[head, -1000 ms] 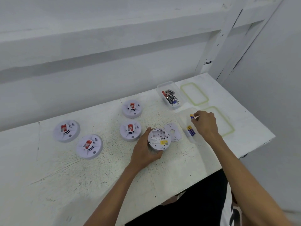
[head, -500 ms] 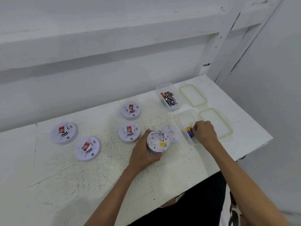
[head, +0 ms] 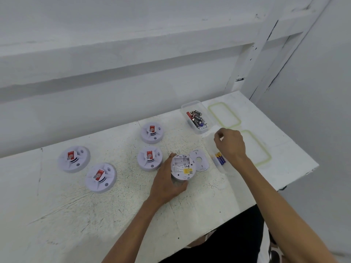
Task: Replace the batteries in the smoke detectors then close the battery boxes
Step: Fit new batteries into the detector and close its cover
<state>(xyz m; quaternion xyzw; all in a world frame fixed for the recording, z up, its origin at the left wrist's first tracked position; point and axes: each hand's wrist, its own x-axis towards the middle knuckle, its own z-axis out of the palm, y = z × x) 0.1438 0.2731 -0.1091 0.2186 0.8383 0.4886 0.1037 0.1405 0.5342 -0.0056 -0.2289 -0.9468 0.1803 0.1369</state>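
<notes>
- Our left fingers (head: 181,186) curl round the rim of the upturned detector (head: 183,167), with the thumb on its far side. The right fingers (head: 218,136) are bunched at the tips, and we cannot tell whether they pinch anything.
- The detector lies on the table (head: 114,215) with its bay open and apparently empty. The cover (head: 199,161) lies just beside it.
- Fresh batteries (head: 219,160) lie in a clear box (head: 222,169) below our right wrist.
- We judge the batteries hard, smooth and apt to roll, so they are best pinched at mid-length. The detector looks light and likely to slide, so a rim grip suits it.
- Our left hand (head: 167,179) sits low on the table. Our right hand (head: 230,144) hangs above the box, knuckles up and wrist bent.
</notes>
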